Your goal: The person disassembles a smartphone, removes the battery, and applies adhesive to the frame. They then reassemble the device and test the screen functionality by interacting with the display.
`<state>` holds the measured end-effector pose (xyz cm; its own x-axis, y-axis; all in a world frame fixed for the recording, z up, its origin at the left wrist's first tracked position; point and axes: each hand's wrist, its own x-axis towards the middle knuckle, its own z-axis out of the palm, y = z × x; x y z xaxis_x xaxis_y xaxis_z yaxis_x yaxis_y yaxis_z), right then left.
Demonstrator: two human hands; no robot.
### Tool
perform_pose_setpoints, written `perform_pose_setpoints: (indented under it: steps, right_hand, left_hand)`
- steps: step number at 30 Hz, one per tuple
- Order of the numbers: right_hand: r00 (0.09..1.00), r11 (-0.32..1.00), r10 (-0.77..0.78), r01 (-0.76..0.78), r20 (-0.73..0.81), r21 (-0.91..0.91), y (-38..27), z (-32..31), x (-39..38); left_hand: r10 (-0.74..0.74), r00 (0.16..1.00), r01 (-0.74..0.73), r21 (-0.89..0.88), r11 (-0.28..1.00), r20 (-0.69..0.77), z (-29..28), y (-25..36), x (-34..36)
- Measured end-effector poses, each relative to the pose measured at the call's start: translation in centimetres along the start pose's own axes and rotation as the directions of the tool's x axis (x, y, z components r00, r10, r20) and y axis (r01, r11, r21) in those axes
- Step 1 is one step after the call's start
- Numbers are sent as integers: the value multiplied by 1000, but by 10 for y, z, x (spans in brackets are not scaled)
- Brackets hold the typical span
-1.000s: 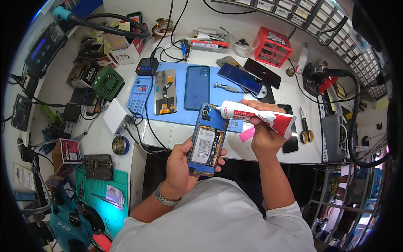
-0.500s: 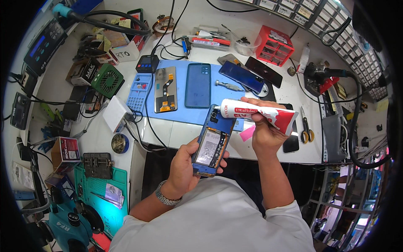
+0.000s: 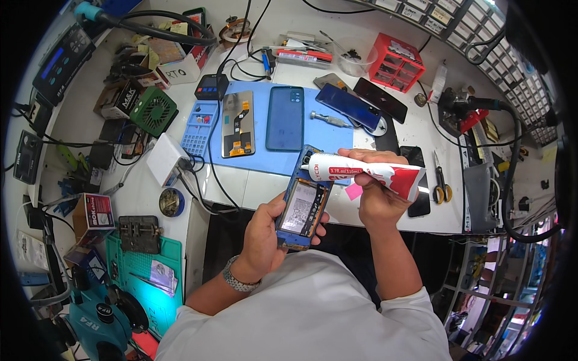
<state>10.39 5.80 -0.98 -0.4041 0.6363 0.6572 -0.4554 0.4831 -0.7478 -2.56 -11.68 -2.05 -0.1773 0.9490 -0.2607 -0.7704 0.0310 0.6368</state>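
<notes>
My left hand (image 3: 264, 231) is closed round the lower part of an opened phone (image 3: 288, 227), thumb on one edge and fingertips on the other. Its battery (image 3: 300, 206) lies exposed in the blue frame. In my right hand (image 3: 380, 195) is a white and red glue tube (image 3: 337, 168), its nozzle pointing left over the phone's upper left edge, near the camera area. The tube covers part of the phone's top; whether the tip touches the frame I cannot tell. Beyond the phone, a blue mat (image 3: 259, 144) carries a phone back cover (image 3: 285, 118) and a detached screen (image 3: 238, 124).
Right of the mat lie a screwdriver (image 3: 330, 120), a blue phone (image 3: 348, 107), a black phone (image 3: 380, 99) and scissors (image 3: 442, 184). A small red drawer box (image 3: 396, 63) stands behind. Cables (image 3: 211, 157) cross the left side, near a white charger box (image 3: 167, 161) and green fan (image 3: 155, 110).
The tube's nozzle has moved slightly left and down along the phone's upper edge. My left hand keeps its hold on the phone, almost unmoved.
</notes>
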Motion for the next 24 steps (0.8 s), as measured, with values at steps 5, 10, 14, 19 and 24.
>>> perform_pose_setpoints:
  steps: [5,10,14,19,24]
  right_hand:
    - [999,999,-39,40,-24,23,-1,4,3]
    - [995,998,-67,66,-70,-7,3,2,10]
    - [992,994,-96,92,-80,-50,3,-1,14]
    - [990,996,-80,76,-114,-43,4,-2,14]
    - [991,997,-69,65,-111,-40,2,-5,12]
  left_hand:
    - [6,1000,-6,-12,1000,3,3,3,-1]
    - [-7,1000,7,-12,1000,5,3,2,-3]
    - [-9,1000,9,14,1000,10,-1,-1,-2]
    - [-3,1000,3,3,1000,16,-1,-1,-2]
    - [2,1000,-1,-40,999,25,-2,-2,-2]
